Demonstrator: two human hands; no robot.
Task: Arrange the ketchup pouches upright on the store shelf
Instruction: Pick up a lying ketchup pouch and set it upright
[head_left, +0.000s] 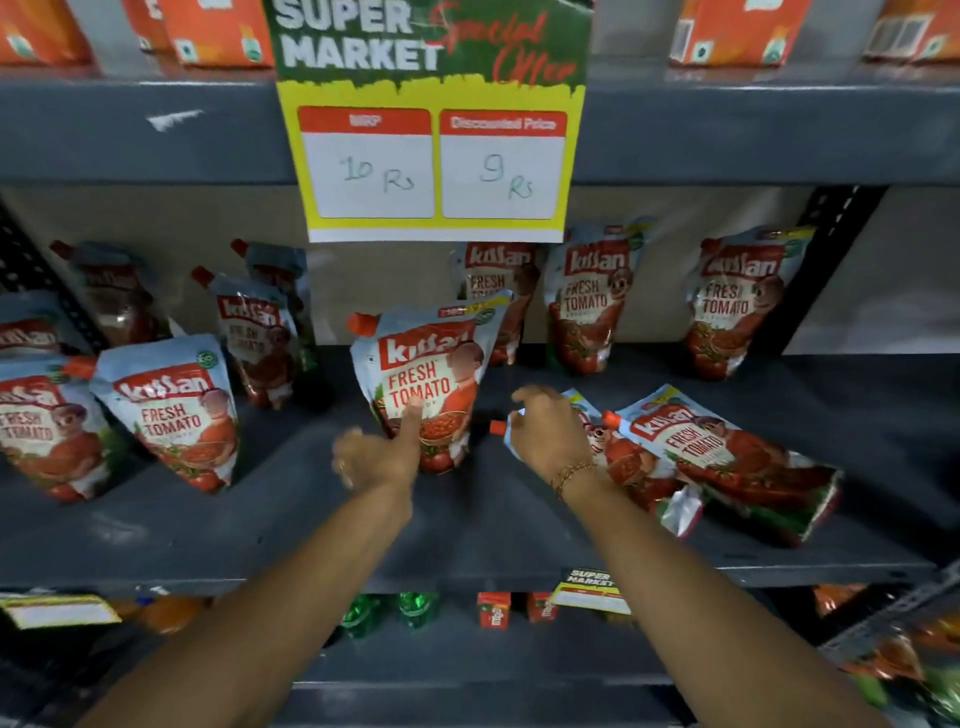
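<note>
On the grey middle shelf (467, 525), the left hand (376, 457) steadies an upright Kissan ketchup pouch (426, 379) with one fingertip, grip wide. At its three o'clock, the right hand (550, 431), loosely spread, hovers over a fallen pouch (639, 467), likely to stand it.

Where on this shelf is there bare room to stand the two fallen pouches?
Bare shelf runs along the front edge, and between the front-left pouch and the centre pouch that the left hand touches. Another gap lies at the back, between two upright pouches and. The right side is crowded: two pouches lie flat under the right hand.
</note>
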